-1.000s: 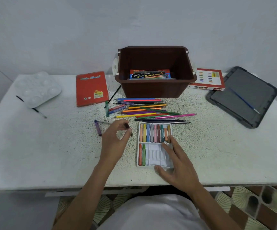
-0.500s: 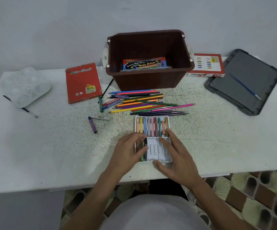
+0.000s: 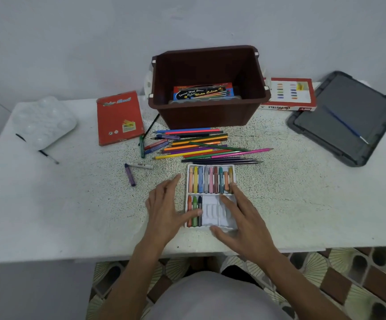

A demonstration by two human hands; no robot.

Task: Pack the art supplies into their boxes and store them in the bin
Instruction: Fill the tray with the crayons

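White plastic tray (image 3: 211,213) sits on the desk (image 3: 303,204) before the bin (image 3: 208,116), pencils (image 3: 199,146) between. Right hand (image 3: 240,218) lies flat on its empty slots, probably steadying it. Left hand (image 3: 166,209), fingers straight and empty, lays its thumb across the bottom-row pastels (image 3: 194,202), perhaps seating them.

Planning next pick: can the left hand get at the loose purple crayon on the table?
Likely yes. The left hand is open and holds nothing, and the purple crayon lies flat off to its left with nothing between them.
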